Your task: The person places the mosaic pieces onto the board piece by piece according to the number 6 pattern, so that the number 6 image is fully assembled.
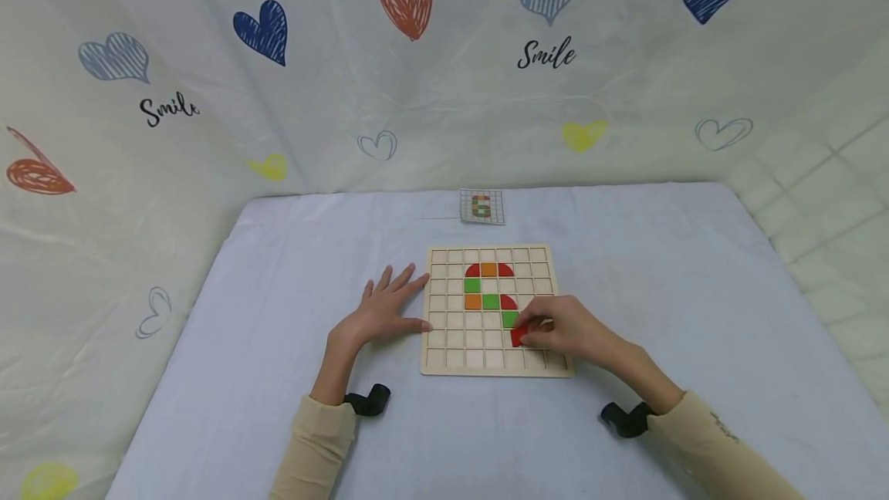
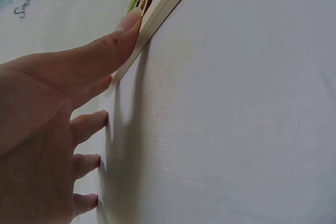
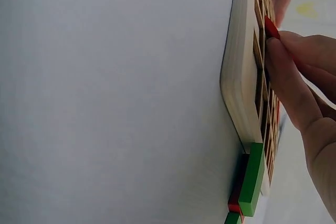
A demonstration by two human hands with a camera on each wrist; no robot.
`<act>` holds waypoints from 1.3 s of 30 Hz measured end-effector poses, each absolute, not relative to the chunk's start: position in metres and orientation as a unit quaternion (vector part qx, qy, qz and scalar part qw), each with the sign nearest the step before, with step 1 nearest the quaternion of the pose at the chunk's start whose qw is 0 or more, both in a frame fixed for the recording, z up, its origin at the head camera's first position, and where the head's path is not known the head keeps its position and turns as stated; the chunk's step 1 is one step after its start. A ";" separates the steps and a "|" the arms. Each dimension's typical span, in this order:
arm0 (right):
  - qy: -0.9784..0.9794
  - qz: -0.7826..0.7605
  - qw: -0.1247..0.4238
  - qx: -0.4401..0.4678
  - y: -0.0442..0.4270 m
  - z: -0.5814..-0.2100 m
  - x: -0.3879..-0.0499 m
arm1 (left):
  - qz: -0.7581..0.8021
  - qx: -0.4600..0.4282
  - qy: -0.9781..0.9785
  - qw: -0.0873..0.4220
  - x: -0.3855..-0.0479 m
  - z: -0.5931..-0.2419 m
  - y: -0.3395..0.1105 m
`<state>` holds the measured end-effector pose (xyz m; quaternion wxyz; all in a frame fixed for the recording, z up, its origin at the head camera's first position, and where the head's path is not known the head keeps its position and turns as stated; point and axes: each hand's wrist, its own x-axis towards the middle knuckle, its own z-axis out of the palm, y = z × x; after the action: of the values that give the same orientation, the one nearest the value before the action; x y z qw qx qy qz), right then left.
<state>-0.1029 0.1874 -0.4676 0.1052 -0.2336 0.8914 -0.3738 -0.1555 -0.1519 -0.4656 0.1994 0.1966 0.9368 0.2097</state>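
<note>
A wooden grid board point(image 1: 454, 362) lies on the white cloth, holding red, orange and green tiles in several of its cells. My right hand point(image 1: 566, 326) pinches a red tile point(image 1: 517, 337) between thumb and fingertips, over a cell just below a green tile point(image 1: 510, 319). In the right wrist view that red tile point(image 3: 271, 28) is tilted against the grid. My left hand point(image 1: 380, 313) lies spread at the board's left edge. Its thumb point(image 2: 123, 40) touches the board's side in the left wrist view.
Behind the board lies a small printed pattern card point(image 1: 482, 207). Loose green point(image 3: 252, 182) and red point(image 3: 239, 187) blocks sit beside the board in the right wrist view; my right hand and arm hide them from the head view.
</note>
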 end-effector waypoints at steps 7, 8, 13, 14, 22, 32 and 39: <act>0.892 -0.356 0.067 -0.269 0.182 -0.468 -0.101 | 0.218 0.193 0.935 0.204 -0.156 -0.466 -0.152; 0.891 -0.355 0.061 -0.275 0.182 -0.468 -0.101 | 0.221 0.192 0.934 0.204 -0.156 -0.467 -0.152; 0.887 -0.359 0.049 -0.287 0.180 -0.470 -0.100 | 0.225 0.192 0.933 0.203 -0.156 -0.467 -0.151; 0.887 -0.358 0.048 -0.286 0.179 -0.470 -0.099 | 0.226 0.192 0.933 0.202 -0.156 -0.466 -0.150; 0.886 -0.366 0.035 -0.281 0.186 -0.469 -0.096 | 0.228 0.190 0.934 0.200 -0.155 -0.466 -0.150; 0.903 -0.348 -0.001 -0.253 0.214 -0.464 -0.088 | 0.231 0.191 0.933 0.198 -0.160 -0.482 -0.156; 0.924 -0.313 -0.007 -0.221 0.232 -0.462 -0.079 | 0.223 0.189 0.935 0.201 -0.160 -0.478 -0.153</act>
<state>-0.0793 0.2321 -0.4618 -0.0075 -0.2214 0.9237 -0.3127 -0.1603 -0.1534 -0.4781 0.2010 0.1892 0.9349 0.2232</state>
